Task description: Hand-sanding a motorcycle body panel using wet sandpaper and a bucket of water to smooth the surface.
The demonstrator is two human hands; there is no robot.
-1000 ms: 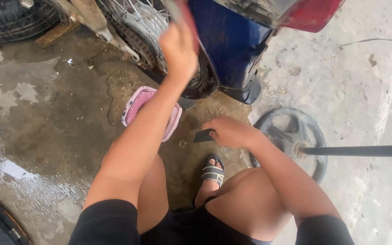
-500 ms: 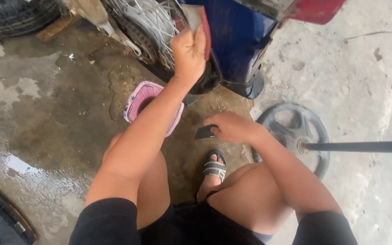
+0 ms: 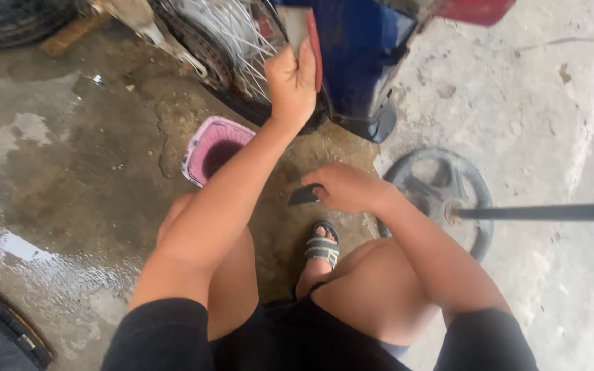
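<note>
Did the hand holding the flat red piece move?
Yes. The left hand rose along the spoked wheel, farther from the pink bowl.

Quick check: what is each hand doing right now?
Left hand: closed on a flat red-edged piece by the wheel.
Right hand: holding a small dark piece.

One pink basin (image 3: 216,147), one spoked wheel (image 3: 232,41), one sandal (image 3: 322,245), two hands (image 3: 291,82) (image 3: 346,187), two tyres (image 3: 8,20).
</note>
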